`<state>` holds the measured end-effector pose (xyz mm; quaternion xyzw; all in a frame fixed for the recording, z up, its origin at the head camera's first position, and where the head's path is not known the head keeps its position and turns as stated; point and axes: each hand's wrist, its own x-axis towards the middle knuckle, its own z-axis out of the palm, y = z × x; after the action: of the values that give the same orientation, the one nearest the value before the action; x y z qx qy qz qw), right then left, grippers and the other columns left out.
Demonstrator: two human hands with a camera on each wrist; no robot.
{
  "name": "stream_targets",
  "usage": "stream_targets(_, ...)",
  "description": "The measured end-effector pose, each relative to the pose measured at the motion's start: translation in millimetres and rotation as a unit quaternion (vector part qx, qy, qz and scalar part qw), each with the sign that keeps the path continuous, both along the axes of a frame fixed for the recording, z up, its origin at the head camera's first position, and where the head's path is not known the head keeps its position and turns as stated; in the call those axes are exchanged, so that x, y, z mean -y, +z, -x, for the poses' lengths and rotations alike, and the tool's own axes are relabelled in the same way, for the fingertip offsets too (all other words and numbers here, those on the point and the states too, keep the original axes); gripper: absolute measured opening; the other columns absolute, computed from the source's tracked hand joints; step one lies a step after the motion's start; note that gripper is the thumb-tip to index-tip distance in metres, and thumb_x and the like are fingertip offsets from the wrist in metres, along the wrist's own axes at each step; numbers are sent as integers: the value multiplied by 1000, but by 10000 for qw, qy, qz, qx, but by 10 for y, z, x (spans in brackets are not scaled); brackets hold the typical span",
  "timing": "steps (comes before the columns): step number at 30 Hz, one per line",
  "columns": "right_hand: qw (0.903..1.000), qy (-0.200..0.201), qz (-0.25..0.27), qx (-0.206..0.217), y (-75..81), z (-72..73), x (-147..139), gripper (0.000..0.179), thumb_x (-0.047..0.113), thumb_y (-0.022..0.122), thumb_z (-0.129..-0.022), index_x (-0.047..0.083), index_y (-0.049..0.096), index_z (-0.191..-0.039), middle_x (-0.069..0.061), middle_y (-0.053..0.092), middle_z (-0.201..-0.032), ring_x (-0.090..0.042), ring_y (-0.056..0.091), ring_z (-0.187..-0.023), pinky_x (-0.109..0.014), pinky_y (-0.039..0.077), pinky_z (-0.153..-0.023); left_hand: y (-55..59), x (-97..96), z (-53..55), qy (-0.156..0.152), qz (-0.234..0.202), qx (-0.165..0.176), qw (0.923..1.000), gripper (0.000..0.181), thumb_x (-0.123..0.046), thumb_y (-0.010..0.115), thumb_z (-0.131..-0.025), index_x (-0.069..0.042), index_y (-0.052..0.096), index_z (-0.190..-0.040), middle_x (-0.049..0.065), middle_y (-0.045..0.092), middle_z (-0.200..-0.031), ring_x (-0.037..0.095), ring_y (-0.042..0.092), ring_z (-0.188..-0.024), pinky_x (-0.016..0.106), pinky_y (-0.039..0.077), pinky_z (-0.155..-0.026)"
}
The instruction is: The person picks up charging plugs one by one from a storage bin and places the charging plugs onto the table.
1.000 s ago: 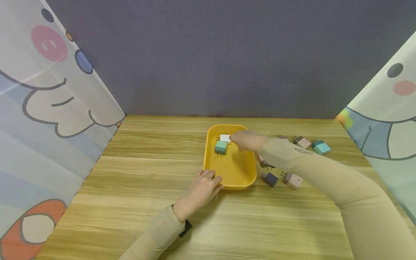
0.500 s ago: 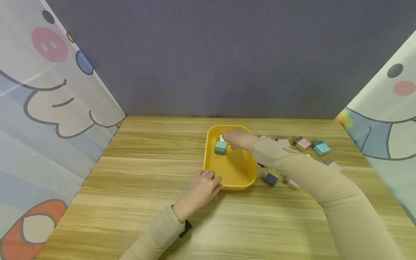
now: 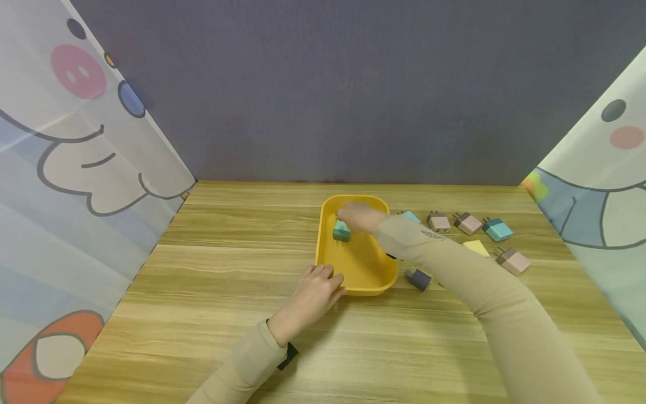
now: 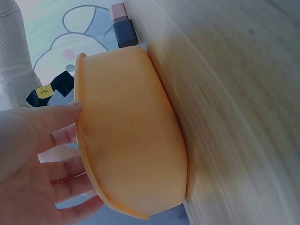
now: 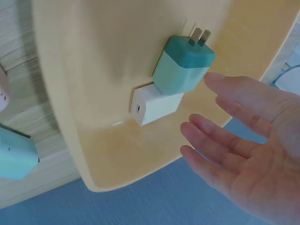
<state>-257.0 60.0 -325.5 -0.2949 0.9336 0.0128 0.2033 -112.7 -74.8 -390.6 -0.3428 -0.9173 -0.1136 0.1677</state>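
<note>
A yellow plastic tray (image 3: pixel 359 266) stands on the wooden table. My left hand (image 3: pixel 315 289) grips its near left corner, thumb outside and fingers over the rim (image 4: pixel 80 126). Inside the tray, a green plug-in charger (image 5: pixel 183 65) leans against a white charger (image 5: pixel 157 104), its metal prongs pointing up in the right wrist view. My right hand (image 3: pixel 360 217) is over the tray's far part with loosely spread fingers and nothing in them; in the right wrist view its thumb tip comes right to the green charger's edge. The hand hides the white charger from the head view.
Right of the tray lie several more chargers: light blue (image 3: pixel 410 216), pink (image 3: pixel 438 222), turquoise (image 3: pixel 498 229), yellow (image 3: pixel 476 248), another pink (image 3: pixel 513 261) and a dark one (image 3: pixel 418 279). A dark grey panel (image 3: pixel 353 95) rises behind the table, with printed cartoon sheets on both sides.
My right hand has moved left over the tray, covering the white charger, and its sleeve uncovers more chargers on the right. The green charger has shifted slightly. My left hand stays put.
</note>
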Motion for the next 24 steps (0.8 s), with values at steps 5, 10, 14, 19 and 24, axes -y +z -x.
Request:
stream_targets(5, 9998, 183, -8, -123, -73, 21, 54, 27, -8, 42, -88, 4, 56, -108, -11, 56, -107, -22, 51, -91, -31, 37, -73, -13, 3, 5, -11, 1, -58, 10000, 12, -24, 66, -79, -14, 59, -79, -3, 44, -67, 12, 41, -63, 29, 38, -68)
stream_targets(10, 9998, 197, 37, -59, -137, 34, 100, 37, -11, 44, -86, 4, 52, -118, -12, 50, -122, -25, 47, -111, -34, 39, -89, -19, 7, 4, -30, -33, -100, 9999, 12, -24, 66, -79, -13, 60, -80, -3, 44, -67, 12, 41, -63, 30, 39, -68)
stream_targets(14, 9998, 63, 134, 111, -180, 50, 118, 40, -11, 42, -88, 5, 48, -124, -14, 42, -132, -28, 36, -123, -38, 32, -97, -26, 9, 8, -29, -19, -98, 9999, 12, -24, 66, -79, -13, 60, -80, -3, 44, -67, 12, 41, -63, 30, 39, -69)
stream_targets(19, 9994, -110, 226, 249, -226, 71, 125, 42, -11, 40, -88, 7, 47, -126, -17, 31, -138, -30, 28, -127, -40, 28, -100, -29, 8, 13, -29, 16, -109, 9999, 12, -24, 66, -79, -13, 61, -80, -3, 45, -68, 11, 40, -63, 29, 38, -68)
stream_targets(24, 9991, -186, 261, 291, -251, 81, 134, 42, -11, 40, -88, 8, 48, -125, -15, 31, -138, -30, 28, -127, -41, 28, -100, -38, 10, 16, -40, 6, -108, 9999, 13, -25, 66, -79, -13, 61, -81, -3, 45, -68, 12, 40, -63, 29, 39, -69)
